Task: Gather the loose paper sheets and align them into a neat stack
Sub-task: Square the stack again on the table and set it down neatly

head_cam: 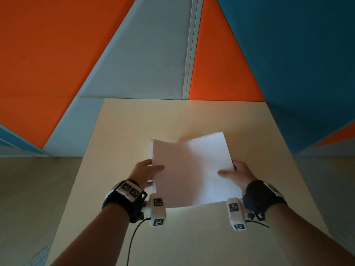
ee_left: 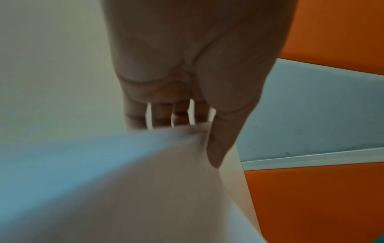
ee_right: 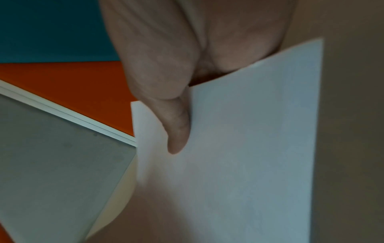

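A bundle of white paper sheets [head_cam: 192, 169] is held up above the beige table [head_cam: 119, 135], its top edges fanned and uneven. My left hand [head_cam: 148, 174] pinches the bundle's left edge, thumb on the front and fingers behind. My right hand [head_cam: 233, 173] pinches the right edge the same way. In the left wrist view the thumb of my left hand [ee_left: 218, 143] lies on the paper sheets [ee_left: 124, 189]. In the right wrist view my right hand [ee_right: 178, 131] presses its thumb onto the paper sheets [ee_right: 249, 148]. The fingers behind the sheets are hidden.
The table's far edge [head_cam: 184, 100] meets a wall of orange [head_cam: 48, 54], grey [head_cam: 149, 64] and blue panels [head_cam: 297, 54]. Floor [head_cam: 28, 198] lies to the left of the table. A black cable [head_cam: 132, 240] hangs from my left wrist.
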Available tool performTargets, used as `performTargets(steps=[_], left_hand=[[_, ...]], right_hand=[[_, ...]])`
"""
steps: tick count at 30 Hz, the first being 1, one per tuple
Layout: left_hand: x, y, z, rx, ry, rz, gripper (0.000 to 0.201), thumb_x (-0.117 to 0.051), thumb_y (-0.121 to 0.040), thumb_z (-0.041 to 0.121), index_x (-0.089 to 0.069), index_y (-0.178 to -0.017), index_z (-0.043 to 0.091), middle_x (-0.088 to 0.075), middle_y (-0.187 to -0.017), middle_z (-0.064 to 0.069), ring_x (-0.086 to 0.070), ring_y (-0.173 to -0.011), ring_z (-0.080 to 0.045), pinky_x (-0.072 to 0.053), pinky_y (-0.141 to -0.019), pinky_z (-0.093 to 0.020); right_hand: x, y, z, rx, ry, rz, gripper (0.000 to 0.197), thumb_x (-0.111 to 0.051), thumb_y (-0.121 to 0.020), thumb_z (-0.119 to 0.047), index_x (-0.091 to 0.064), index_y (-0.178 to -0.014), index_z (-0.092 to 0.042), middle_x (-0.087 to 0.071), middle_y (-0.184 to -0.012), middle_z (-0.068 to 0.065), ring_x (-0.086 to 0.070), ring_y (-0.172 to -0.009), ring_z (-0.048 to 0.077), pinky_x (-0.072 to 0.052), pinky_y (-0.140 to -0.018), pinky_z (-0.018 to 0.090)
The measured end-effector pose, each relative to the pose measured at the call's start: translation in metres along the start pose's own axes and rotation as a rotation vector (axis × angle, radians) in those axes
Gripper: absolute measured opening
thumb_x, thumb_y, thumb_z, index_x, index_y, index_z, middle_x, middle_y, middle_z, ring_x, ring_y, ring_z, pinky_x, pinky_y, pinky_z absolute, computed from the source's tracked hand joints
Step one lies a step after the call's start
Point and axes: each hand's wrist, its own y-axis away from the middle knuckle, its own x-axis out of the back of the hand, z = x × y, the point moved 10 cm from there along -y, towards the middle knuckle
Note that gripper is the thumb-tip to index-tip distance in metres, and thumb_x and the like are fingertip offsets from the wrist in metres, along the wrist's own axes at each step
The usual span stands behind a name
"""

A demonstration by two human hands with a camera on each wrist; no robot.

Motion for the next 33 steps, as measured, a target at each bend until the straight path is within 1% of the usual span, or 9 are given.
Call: performTargets(steps=[4, 9, 12, 15, 18, 20, 25, 29, 33], left_hand=[[-0.007, 0.019, 0.027, -0.252, 0.008, -0.119, 0.042, -0.056, -0.089, -0.007, -0.059, -0.122, 0.018, -0.072, -0.099, -0.004, -0.067, -0.09, -0.025, -0.056, -0.075, -0.038], [-0.003, 0.052, 0.064, -0.568, 0.046, -0.178, 0.037, -0.057, -0.088, -0.005, -0.059, -0.117, 0.019, -0.074, -0.105, 0.004, -0.069, -0.098, -0.012, -0.056, -0.083, -0.027], [0.005, 0.057, 0.061, -0.575, 0.034, -0.133, 0.031, -0.064, -0.086, 0.0, -0.064, -0.113, 0.016, -0.076, -0.101, 0.004, -0.07, -0.095, -0.011, -0.053, -0.084, -0.027], [0.007, 0.058, 0.054, -0.546, 0.001, -0.111, 0.027, -0.074, -0.077, 0.005, -0.071, -0.1, 0.018, -0.078, -0.095, 0.001, -0.073, -0.089, -0.015, -0.055, -0.085, -0.037], [0.006, 0.055, 0.053, -0.522, 0.027, -0.092, 0.023, -0.077, -0.075, 0.004, -0.075, -0.092, 0.02, -0.078, -0.095, -0.002, -0.073, -0.089, -0.02, -0.055, -0.09, -0.042], [0.003, 0.056, 0.055, -0.53, 0.05, -0.085, 0.019, -0.078, -0.071, 0.013, -0.078, -0.087, 0.023, -0.078, -0.094, -0.003, -0.072, -0.09, -0.022, -0.054, -0.091, -0.043], [0.002, 0.066, 0.055, -0.578, 0.034, -0.067, 0.021, -0.077, -0.078, 0.008, -0.075, -0.091, 0.023, -0.078, -0.093, 0.003, -0.072, -0.09, -0.015, -0.055, -0.09, -0.039], [0.003, 0.073, 0.065, -0.642, -0.035, -0.084, 0.037, -0.08, -0.07, 0.017, -0.07, -0.106, 0.017, -0.077, -0.1, -0.001, -0.072, -0.095, -0.018, -0.056, -0.088, -0.038], [-0.003, 0.077, 0.073, -0.665, -0.017, -0.086, 0.031, -0.08, -0.075, 0.01, -0.07, -0.104, 0.012, -0.077, -0.097, -0.002, -0.072, -0.09, -0.017, -0.054, -0.081, -0.032]], right_hand=[[0.01, 0.02, -0.016, 0.111, -0.118, 0.01, 0.039, -0.067, -0.084, 0.007, -0.062, -0.119, -0.01, -0.072, -0.109, 0.01, -0.07, -0.097, 0.026, -0.057, -0.082, 0.04], [0.021, 0.035, -0.037, 0.219, -0.167, 0.083, 0.03, -0.07, -0.083, 0.005, -0.066, -0.111, -0.006, -0.074, -0.101, 0.004, -0.072, -0.086, 0.013, -0.055, -0.069, 0.019], [0.019, 0.039, -0.03, 0.208, -0.174, 0.119, 0.028, -0.079, -0.077, 0.001, -0.071, -0.104, -0.003, -0.077, -0.095, 0.007, -0.074, -0.088, 0.019, -0.057, -0.069, 0.02], [0.016, 0.04, -0.021, 0.193, -0.133, 0.117, 0.032, -0.087, -0.07, -0.006, -0.073, -0.099, -0.006, -0.078, -0.093, 0.006, -0.075, -0.084, 0.019, -0.058, -0.079, 0.034], [0.017, 0.036, -0.015, 0.164, -0.12, 0.149, 0.048, -0.093, -0.061, -0.026, -0.071, -0.096, -0.002, -0.076, -0.09, 0.01, -0.07, -0.067, 0.022, -0.055, -0.061, 0.032], [0.018, 0.032, -0.011, 0.138, -0.13, 0.166, 0.07, -0.096, -0.049, -0.039, -0.068, -0.1, -0.001, -0.074, -0.095, 0.013, -0.071, -0.072, 0.022, -0.056, -0.058, 0.029], [0.022, 0.053, -0.028, 0.225, -0.183, 0.176, 0.027, -0.089, -0.067, -0.008, -0.075, -0.09, -0.006, -0.076, -0.074, -0.006, -0.071, -0.063, 0.007, -0.049, -0.053, 0.012], [0.023, 0.063, -0.026, 0.198, -0.154, 0.18, 0.029, -0.089, -0.068, -0.011, -0.061, -0.058, -0.016, -0.056, -0.04, -0.011, -0.053, -0.036, 0.006, -0.045, -0.049, 0.021], [0.025, 0.064, -0.026, 0.167, -0.193, 0.188, 0.023, -0.09, -0.067, -0.013, -0.069, -0.075, -0.005, -0.065, -0.048, -0.008, -0.059, -0.04, 0.002, -0.047, -0.047, 0.02]])
